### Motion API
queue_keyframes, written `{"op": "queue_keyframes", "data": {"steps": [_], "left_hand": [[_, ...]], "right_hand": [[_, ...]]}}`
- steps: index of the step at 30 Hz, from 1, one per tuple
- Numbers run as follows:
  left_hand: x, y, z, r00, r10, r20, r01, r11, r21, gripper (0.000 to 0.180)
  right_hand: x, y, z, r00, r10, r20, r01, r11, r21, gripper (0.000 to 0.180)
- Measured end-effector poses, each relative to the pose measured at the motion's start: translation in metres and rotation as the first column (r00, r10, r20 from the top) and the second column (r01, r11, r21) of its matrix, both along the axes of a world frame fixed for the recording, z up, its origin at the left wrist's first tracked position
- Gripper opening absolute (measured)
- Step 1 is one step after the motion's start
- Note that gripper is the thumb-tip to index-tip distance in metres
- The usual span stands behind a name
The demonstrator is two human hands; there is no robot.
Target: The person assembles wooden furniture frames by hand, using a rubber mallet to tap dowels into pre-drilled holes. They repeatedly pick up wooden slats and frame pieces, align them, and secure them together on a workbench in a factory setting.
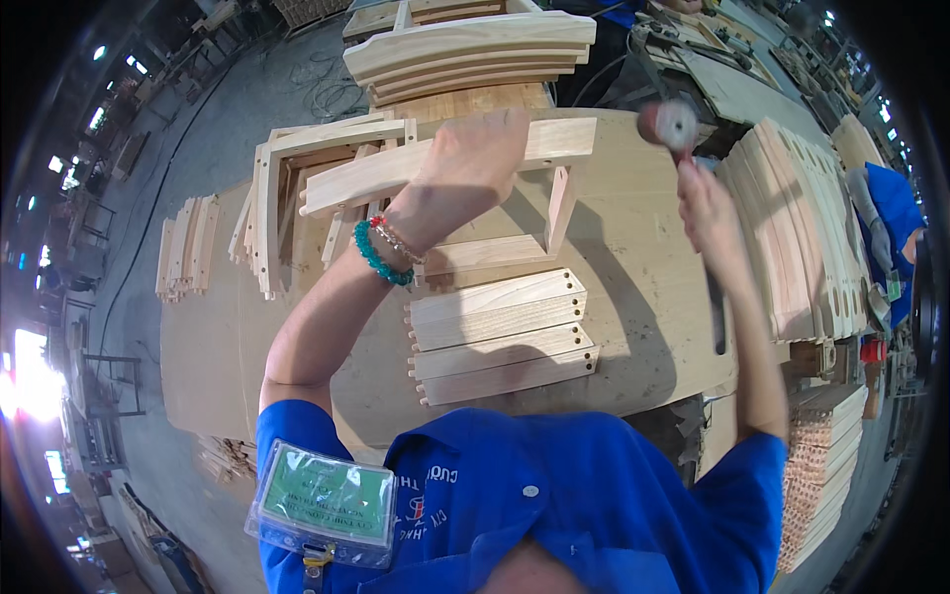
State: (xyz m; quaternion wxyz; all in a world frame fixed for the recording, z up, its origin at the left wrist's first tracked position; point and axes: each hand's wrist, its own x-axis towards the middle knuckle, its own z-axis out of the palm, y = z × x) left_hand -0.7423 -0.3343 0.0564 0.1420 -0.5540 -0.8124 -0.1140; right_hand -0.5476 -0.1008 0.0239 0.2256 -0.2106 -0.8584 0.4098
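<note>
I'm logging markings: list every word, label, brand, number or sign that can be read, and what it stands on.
Green badge card: dark print, not copied here.
Blue shirt: white lettering, not copied here.
Pale tag at far right: too small to read.
Mallet: motion-blurred, no marking readable.
Wooden rail: no marking visible.

This is a woodworking workshop, and a large one, since the grey floor (208, 139), with loose cables (329, 95) lying on it, runs well back toward scattered bright lights (30, 381) (lamps or windows, it is hard to tell which). Batches of matching pale wood show the trade: a tall stack of slats (777, 233) at the right, piled pieces (826, 475) below it, and dowelled boards (500, 337) on the worktable (218, 366). A mallet (675, 127), a blue work shirt (594, 495) with its badge (322, 500), and another person in blue (894, 243) also mark a shop floor
</note>
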Motion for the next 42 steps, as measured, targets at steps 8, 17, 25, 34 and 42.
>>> {"op": "queue_keyframes", "data": {"steps": [8, 17, 25, 34, 42], "left_hand": [[-0.041, -0.026, 0.045, 0.929, 0.224, 0.294, -0.277, 0.949, 0.151, 0.037], [-0.082, -0.102, 0.079, 0.722, -0.048, 0.69, -0.359, 0.826, 0.434, 0.042], [-0.149, -0.222, 0.009, 0.375, 0.134, 0.917, -0.709, 0.679, 0.191, 0.021], [-0.167, -0.281, -0.135, 0.287, -0.08, 0.955, -0.705, 0.657, 0.267, 0.038], [-0.138, -0.277, -0.173, 0.312, 0.337, 0.888, -0.798, 0.601, 0.052, 0.096]], "right_hand": [[0.039, 0.012, -0.199, 0.873, -0.404, 0.273, 0.238, 0.841, 0.485, 0.037], [-0.065, -0.053, -0.117, 0.938, 0.227, -0.261, -0.293, 0.922, -0.254, 0.078], [-0.178, -0.148, -0.04, 0.899, 0.326, -0.294, -0.434, 0.564, -0.703, 0.066], [-0.263, -0.167, -0.106, 0.864, 0.504, -0.014, -0.336, 0.554, -0.761, 0.061], [-0.267, -0.186, -0.131, 0.891, 0.453, 0.014, -0.293, 0.6, -0.744, 0.073]]}}
